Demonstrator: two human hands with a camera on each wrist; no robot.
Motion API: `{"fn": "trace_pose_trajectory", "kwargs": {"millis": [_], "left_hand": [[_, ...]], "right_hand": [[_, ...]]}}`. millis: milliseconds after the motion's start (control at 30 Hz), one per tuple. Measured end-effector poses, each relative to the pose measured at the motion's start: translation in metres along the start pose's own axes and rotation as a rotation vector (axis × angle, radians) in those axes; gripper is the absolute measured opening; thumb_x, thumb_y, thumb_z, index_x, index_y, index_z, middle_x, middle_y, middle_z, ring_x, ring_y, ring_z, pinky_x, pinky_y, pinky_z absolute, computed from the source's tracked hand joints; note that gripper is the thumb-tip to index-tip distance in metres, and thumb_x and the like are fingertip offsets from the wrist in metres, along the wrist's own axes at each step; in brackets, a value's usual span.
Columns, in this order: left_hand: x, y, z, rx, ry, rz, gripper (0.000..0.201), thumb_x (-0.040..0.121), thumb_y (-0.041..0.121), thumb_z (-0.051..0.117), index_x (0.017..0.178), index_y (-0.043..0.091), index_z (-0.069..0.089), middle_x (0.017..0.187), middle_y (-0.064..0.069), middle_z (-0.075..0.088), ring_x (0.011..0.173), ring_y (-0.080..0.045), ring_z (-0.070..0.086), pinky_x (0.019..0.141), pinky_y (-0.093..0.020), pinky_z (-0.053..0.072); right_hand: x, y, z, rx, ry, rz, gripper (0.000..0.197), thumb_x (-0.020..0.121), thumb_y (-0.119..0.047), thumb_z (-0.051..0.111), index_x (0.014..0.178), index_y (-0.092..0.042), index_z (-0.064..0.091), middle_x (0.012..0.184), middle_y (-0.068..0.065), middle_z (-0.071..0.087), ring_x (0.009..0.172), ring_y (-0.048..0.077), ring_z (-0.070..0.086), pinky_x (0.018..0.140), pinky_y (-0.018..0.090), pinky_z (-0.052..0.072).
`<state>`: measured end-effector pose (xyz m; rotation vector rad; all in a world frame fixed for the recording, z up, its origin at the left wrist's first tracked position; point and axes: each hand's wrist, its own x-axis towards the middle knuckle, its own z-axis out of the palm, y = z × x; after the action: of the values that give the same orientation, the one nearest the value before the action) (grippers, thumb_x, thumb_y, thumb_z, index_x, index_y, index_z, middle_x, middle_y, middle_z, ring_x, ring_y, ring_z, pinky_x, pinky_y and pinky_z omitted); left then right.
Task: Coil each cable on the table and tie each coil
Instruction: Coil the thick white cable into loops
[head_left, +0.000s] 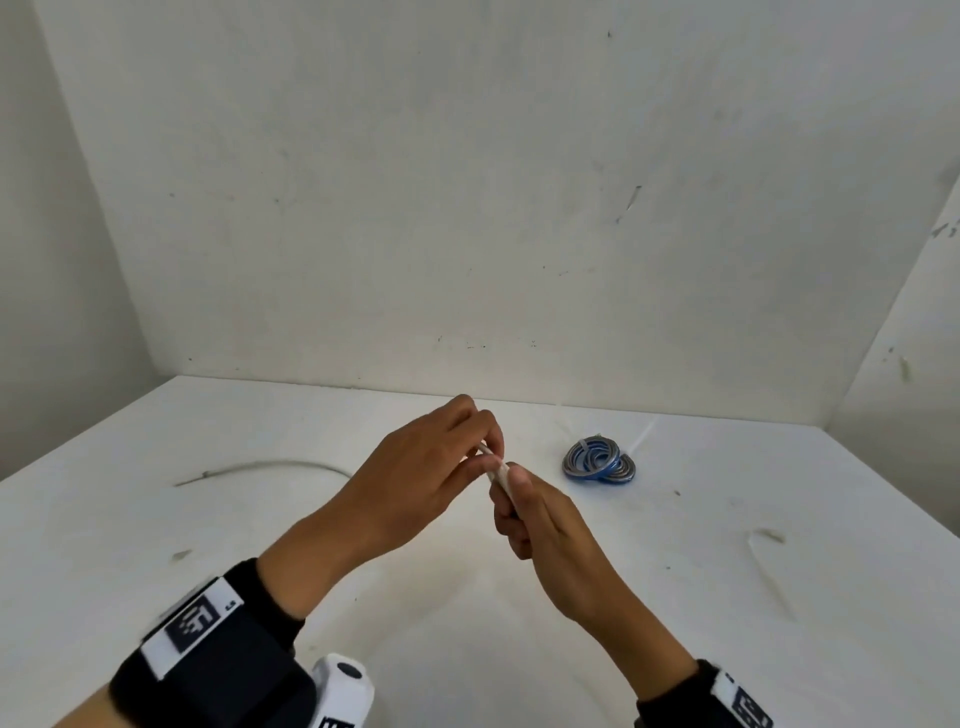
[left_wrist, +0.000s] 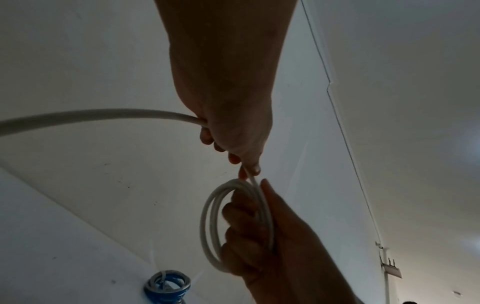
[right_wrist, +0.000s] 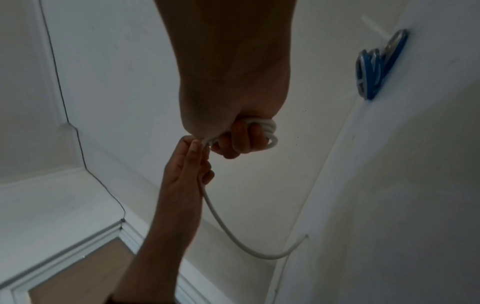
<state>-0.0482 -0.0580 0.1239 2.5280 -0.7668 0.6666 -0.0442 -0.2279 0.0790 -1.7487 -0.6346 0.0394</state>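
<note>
White cable (left_wrist: 235, 224) is the thing both hands work on, but the biggest thing is the white table (head_left: 208, 519). The table fills the low half of the head view, with white walls (head_left: 467, 182) behind it.

The left hand (head_left: 415, 478) is up above the table near the middle. Its fingers pinch the loose part of the white cable. From that hand the cable swings away in a long bend toward 9 o'clock in the left wrist view. A pale piece of cable also lies on the table at about 9 o'clock from the hands.

The right hand (head_left: 540, 525) sits just at 4 o'clock from the left hand, touching it at the fingertips. Its fingers are wrapped tight around a small round coil of the white cable. A few loops show in the coil.

A blue and grey cable coil (head_left: 597, 461) rests on the table at about 3 o'clock from the hands, apart from them. A thin white tie crosses its loops.

Black wrist bands (head_left: 218, 665) with square black-and-white tags sit on both arms.
</note>
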Motion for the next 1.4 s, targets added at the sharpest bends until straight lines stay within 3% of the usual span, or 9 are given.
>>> {"fn": "trace_pose_trajectory", "kwargs": {"millis": [433, 567, 733, 867, 967, 1067, 1167, 1267, 1400], "left_hand": [[-0.010, -0.006, 0.042, -0.761, 0.104, -0.277, 0.041, 0.102, 0.031, 0.031, 0.079, 0.003, 0.051, 0.062, 0.001, 0.045, 0.058, -0.005, 0.040, 0.058, -0.011, 0.037], [-0.021, 0.000, 0.058, -0.607, 0.026, -0.332, 0.044, 0.100, 0.039, 0.030, 0.081, 0.005, 0.050, 0.057, 0.009, 0.040, 0.050, -0.004, 0.034, 0.053, -0.013, 0.030], [-0.027, 0.018, 0.058, -0.399, -0.190, -0.309, 0.023, 0.100, 0.043, 0.025, 0.097, 0.046, 0.048, 0.061, 0.007, 0.044, 0.054, -0.006, 0.041, 0.056, -0.021, 0.035], [-0.026, 0.031, 0.053, -0.054, -0.327, -0.240, 0.025, 0.102, 0.039, 0.026, 0.109, 0.025, 0.045, 0.064, 0.006, 0.043, 0.058, -0.016, 0.046, 0.055, -0.028, 0.034], [-0.023, 0.033, 0.044, 0.117, -0.350, -0.199, 0.027, 0.101, 0.041, 0.029, 0.099, 0.021, 0.046, 0.076, 0.003, 0.057, 0.071, -0.023, 0.058, 0.065, -0.034, 0.045], [-0.018, 0.030, 0.030, 0.153, -0.282, -0.132, 0.021, 0.099, 0.041, 0.036, 0.109, 0.029, 0.049, 0.093, 0.006, 0.068, 0.081, -0.015, 0.063, 0.071, -0.031, 0.049], [-0.011, 0.030, 0.014, 0.126, -0.164, -0.123, 0.013, 0.098, 0.041, 0.039, 0.090, 0.031, 0.037, 0.077, 0.012, 0.064, 0.069, -0.009, 0.058, 0.067, -0.026, 0.047], [-0.003, 0.026, 0.008, 0.120, -0.055, -0.106, 0.017, 0.098, 0.041, 0.038, 0.087, 0.030, 0.032, 0.059, 0.011, 0.048, 0.052, -0.009, 0.047, 0.058, -0.024, 0.044], [0.004, 0.015, 0.005, 0.098, 0.130, -0.098, 0.022, 0.096, 0.044, 0.039, 0.082, 0.028, 0.037, 0.050, 0.011, 0.040, 0.047, -0.010, 0.044, 0.049, -0.014, 0.032]], "right_hand": [[-0.001, -0.029, -0.001, 0.637, -0.034, 0.062, 0.046, 0.096, -0.053, 0.033, 0.069, -0.020, 0.051, 0.059, -0.005, 0.030, 0.050, 0.008, 0.024, 0.050, 0.018, 0.024], [0.007, -0.035, -0.006, 0.754, 0.041, -0.027, 0.033, 0.098, -0.035, 0.034, 0.078, -0.017, 0.053, 0.062, -0.003, 0.032, 0.051, 0.010, 0.027, 0.058, 0.022, 0.037], [0.021, -0.025, -0.006, 0.637, 0.225, -0.049, 0.025, 0.090, -0.043, 0.035, 0.078, -0.026, 0.048, 0.066, -0.009, 0.042, 0.058, 0.013, 0.034, 0.055, 0.027, 0.028], [0.024, -0.010, -0.003, 0.383, 0.347, -0.048, 0.030, 0.091, -0.044, 0.033, 0.073, -0.031, 0.052, 0.068, -0.004, 0.052, 0.071, 0.027, 0.039, 0.074, 0.033, 0.035], [0.021, 0.004, -0.003, 0.123, 0.353, -0.107, 0.040, 0.100, -0.036, 0.028, 0.088, -0.001, 0.044, 0.075, 0.014, 0.050, 0.068, 0.032, 0.037, 0.064, 0.017, 0.037], [0.016, 0.016, -0.003, 0.004, 0.258, -0.065, 0.039, 0.104, -0.031, 0.030, 0.094, 0.004, 0.043, 0.066, -0.002, 0.047, 0.060, 0.009, 0.040, 0.061, 0.020, 0.038], [0.008, 0.019, 0.000, -0.049, 0.073, 0.001, 0.055, 0.095, -0.056, 0.026, 0.092, -0.005, 0.046, 0.056, -0.011, 0.045, 0.056, 0.007, 0.039, 0.059, 0.024, 0.038], [-0.002, 0.012, 0.005, -0.019, 0.007, 0.023, 0.041, 0.103, -0.043, 0.024, 0.078, -0.022, 0.049, 0.053, -0.014, 0.043, 0.052, 0.003, 0.036, 0.055, 0.013, 0.034], [-0.010, 0.001, 0.010, 0.109, 0.015, 0.032, 0.051, 0.101, -0.042, 0.025, 0.071, -0.007, 0.045, 0.054, -0.009, 0.034, 0.051, 0.008, 0.028, 0.050, 0.018, 0.026]]}}
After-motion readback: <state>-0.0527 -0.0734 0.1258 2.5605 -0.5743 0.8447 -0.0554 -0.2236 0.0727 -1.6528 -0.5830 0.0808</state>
